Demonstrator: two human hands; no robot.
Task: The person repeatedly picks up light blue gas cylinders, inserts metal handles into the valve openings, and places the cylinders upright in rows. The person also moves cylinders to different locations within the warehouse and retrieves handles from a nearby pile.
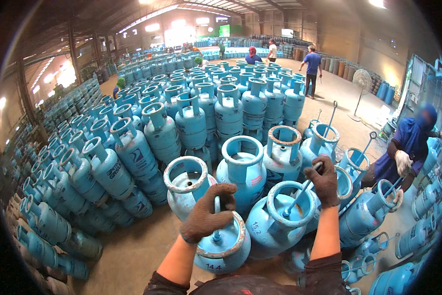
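Note:
Both my hands wear brown gloves. My left hand (207,212) is curled round the upper end of a metal rod (216,235), with a gap between thumb and fingers. That rod stands upright in the collar of a blue gas cylinder (223,258) close to my body. My right hand (323,181) is closed on the top of a second rod (299,195), which slants down to the valve of another blue gas cylinder (268,233). Its lower end meets the valve inside the rusty-rimmed collar. The glove partly hides this rod's upper end.
Blue cylinders (240,167) crowd ahead, with stacked rows (108,172) at left. Ring-ended rods (331,118) stick out of cylinders at right. A co-worker (408,142) with a white glove is close at right. A standing fan (362,83) and several people (311,66) are farther back.

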